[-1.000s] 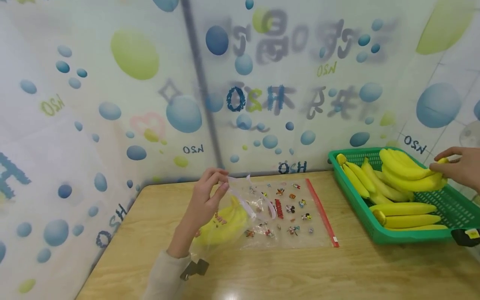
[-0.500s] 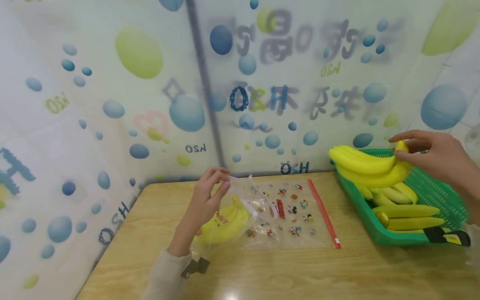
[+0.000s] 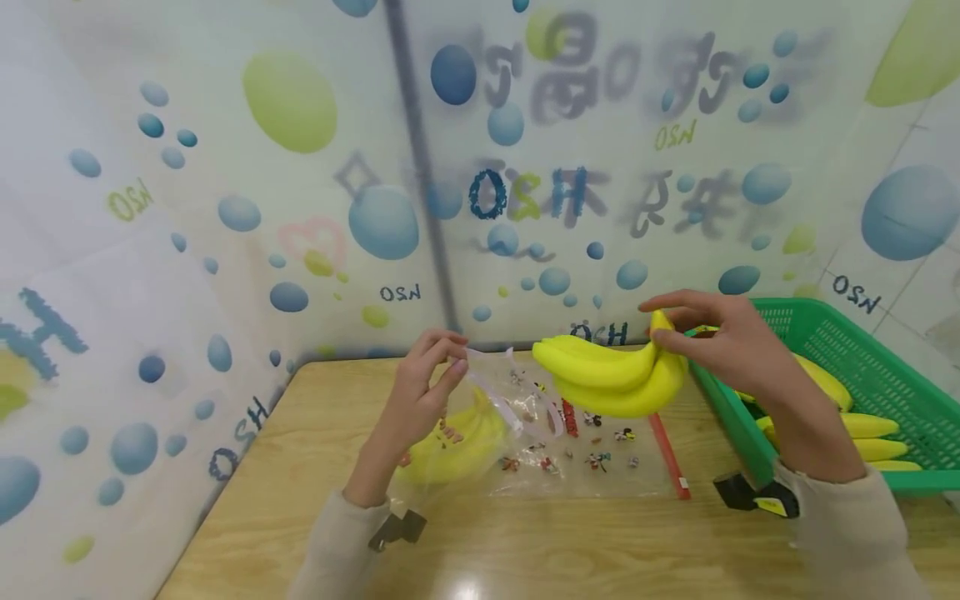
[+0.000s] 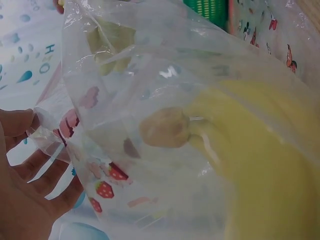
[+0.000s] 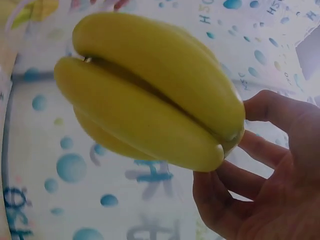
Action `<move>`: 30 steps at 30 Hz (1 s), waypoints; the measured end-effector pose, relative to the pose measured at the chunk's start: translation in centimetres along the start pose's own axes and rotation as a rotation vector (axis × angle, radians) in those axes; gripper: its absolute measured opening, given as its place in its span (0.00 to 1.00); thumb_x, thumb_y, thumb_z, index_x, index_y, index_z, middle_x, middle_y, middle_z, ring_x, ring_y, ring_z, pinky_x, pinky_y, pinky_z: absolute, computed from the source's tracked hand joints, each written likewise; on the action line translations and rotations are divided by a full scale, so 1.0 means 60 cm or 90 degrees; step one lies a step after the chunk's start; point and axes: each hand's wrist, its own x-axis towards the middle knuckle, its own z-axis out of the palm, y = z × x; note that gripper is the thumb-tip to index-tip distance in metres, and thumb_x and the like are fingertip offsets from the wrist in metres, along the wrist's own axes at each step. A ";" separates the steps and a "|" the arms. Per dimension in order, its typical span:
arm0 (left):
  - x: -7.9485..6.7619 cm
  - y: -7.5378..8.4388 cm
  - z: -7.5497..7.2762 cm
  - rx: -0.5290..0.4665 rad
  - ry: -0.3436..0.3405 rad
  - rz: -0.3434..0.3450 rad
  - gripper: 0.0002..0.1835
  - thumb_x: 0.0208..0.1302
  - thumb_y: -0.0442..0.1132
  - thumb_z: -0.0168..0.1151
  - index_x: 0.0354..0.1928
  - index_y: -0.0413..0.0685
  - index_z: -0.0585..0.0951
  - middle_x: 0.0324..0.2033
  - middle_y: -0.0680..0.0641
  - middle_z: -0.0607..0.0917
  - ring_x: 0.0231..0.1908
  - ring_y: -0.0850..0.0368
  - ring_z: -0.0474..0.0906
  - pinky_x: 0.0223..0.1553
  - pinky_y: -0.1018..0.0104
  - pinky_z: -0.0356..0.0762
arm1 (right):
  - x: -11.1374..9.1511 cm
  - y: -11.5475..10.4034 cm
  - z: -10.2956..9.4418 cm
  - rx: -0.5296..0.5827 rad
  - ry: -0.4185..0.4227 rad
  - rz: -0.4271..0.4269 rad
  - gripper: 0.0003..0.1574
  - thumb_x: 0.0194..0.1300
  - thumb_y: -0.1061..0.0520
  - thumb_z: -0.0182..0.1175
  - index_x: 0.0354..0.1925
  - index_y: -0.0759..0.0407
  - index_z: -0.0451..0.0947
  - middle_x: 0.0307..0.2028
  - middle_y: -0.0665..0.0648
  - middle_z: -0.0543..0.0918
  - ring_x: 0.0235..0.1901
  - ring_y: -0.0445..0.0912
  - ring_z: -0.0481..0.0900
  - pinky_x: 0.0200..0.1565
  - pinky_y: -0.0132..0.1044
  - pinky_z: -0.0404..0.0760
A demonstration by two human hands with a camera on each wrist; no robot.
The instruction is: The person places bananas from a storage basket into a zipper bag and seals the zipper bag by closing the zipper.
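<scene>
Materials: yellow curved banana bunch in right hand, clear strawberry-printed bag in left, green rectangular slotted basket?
Yellow curved banana bunch: possibly foam or plastic, satin; uniform colour, smooth surface.
Clear strawberry-printed bag: apparently thin plastic film, glossy; see-through, creased, glints.
Green rectangular slotted basket: likely moulded plastic, slight sheen; even colour, regular openings.

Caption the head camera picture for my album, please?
The right hand holds up a banana bunch; the left hand pinches a clear bag.

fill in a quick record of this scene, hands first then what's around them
left hand: pinches the edge of a clear bag
bag contents: yellow banana bunch
right hand: holds a second bunch by its stem, off the table
flat on table: red-edged bag with small printed figures
right side: green basket holding more bananas
backdrop: spotted sheet
</scene>
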 end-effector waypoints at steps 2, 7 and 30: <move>0.000 -0.001 0.002 0.000 -0.002 0.004 0.06 0.71 0.38 0.54 0.37 0.47 0.78 0.50 0.48 0.77 0.53 0.55 0.73 0.55 0.55 0.72 | 0.007 -0.007 0.019 0.021 -0.013 -0.016 0.21 0.66 0.47 0.61 0.57 0.43 0.77 0.46 0.56 0.84 0.40 0.41 0.80 0.36 0.34 0.79; -0.002 -0.002 0.004 0.002 -0.001 0.006 0.05 0.71 0.39 0.54 0.39 0.49 0.79 0.50 0.47 0.77 0.52 0.56 0.73 0.54 0.57 0.72 | 0.018 -0.017 0.053 0.063 -0.059 -0.021 0.21 0.68 0.45 0.58 0.58 0.43 0.76 0.46 0.56 0.84 0.41 0.46 0.81 0.41 0.37 0.78; 0.004 0.001 0.009 0.015 0.007 0.030 0.05 0.70 0.39 0.56 0.37 0.49 0.79 0.48 0.49 0.78 0.51 0.55 0.75 0.52 0.57 0.74 | 0.072 0.043 0.142 0.308 -0.185 0.015 0.19 0.74 0.54 0.49 0.57 0.60 0.74 0.50 0.62 0.71 0.28 0.43 0.76 0.44 0.34 0.78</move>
